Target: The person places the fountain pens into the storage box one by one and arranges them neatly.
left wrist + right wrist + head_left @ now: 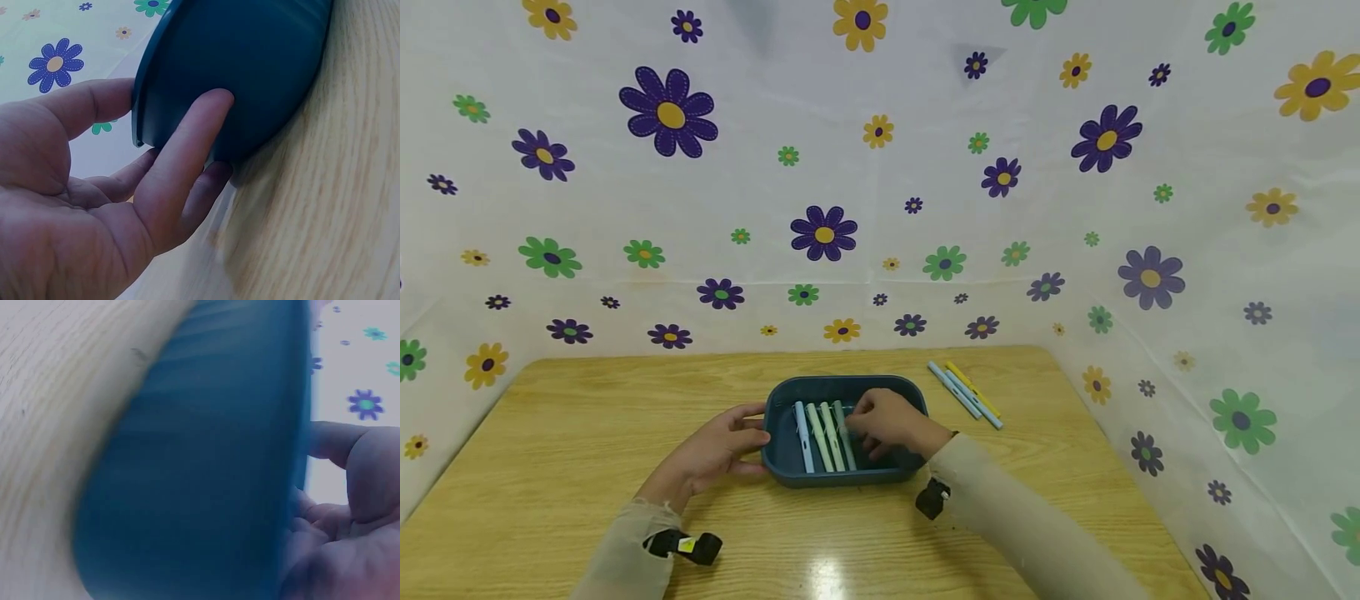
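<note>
A dark blue tray (790, 477) stands on the table, with a row of slim capped pens inside. A light blue pen (804, 437) lies at the left of the row, then two pale green pens (818, 437) and a grey-green pen (844, 437). My left hand (722, 442) holds the tray's left end, its thumb at the rim and other fingers spread against the outer wall (250, 56). My right hand (887, 421) reaches inside the tray with bent fingers, fingertips right beside the grey-green pen; I cannot tell whether they pinch it. In the right wrist view the tray wall hides those fingertips.
Two light blue pens (953, 390) and a yellow pen (973, 390) lie close together on the wooden table (587, 467), right of the tray. A flower-printed sheet (737, 192) hangs behind the table and along its sides.
</note>
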Tool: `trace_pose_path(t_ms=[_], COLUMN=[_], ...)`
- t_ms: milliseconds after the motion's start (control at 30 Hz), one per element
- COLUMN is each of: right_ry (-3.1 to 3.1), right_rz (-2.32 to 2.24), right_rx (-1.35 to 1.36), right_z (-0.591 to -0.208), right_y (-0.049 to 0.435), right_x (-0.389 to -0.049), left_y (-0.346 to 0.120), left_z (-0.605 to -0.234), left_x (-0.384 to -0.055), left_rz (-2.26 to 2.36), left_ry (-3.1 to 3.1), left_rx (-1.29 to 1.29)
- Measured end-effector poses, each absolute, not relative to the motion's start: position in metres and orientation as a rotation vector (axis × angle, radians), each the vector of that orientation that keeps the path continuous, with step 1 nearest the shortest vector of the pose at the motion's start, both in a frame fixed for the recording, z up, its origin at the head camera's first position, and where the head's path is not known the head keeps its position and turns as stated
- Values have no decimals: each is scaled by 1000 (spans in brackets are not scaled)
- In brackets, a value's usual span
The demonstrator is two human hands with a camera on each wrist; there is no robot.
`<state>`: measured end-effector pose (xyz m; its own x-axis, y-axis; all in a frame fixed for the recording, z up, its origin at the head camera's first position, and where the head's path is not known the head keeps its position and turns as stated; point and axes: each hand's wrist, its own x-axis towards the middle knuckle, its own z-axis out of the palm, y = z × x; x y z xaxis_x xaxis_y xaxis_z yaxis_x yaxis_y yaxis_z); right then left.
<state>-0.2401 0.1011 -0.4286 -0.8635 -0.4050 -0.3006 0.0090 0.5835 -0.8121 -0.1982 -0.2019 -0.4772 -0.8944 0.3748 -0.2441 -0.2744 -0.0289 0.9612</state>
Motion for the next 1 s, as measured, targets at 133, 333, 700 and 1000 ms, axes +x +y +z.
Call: trace_pose_path(t_ms=[133, 333, 700, 1000], right_ry=[2392, 2601, 2920, 2841], right_rz=[-1263, -1344, -1034, -944], right_rx=[-435, -448, -81, -33], right_z=[-409, -393, -435, -459], right_y=[126, 184, 288, 297], right_x=[-239, -253, -286, -290], left_y=[-202, -202, -203, -204], left_z=[-477, -477, -475, -478], left_x=[-198, -197, -198, -199], left_rz=[1978, 1978, 1976, 1973], left_ry=[1811, 1812, 1812, 1808], left_rx=[100, 94, 82, 107])
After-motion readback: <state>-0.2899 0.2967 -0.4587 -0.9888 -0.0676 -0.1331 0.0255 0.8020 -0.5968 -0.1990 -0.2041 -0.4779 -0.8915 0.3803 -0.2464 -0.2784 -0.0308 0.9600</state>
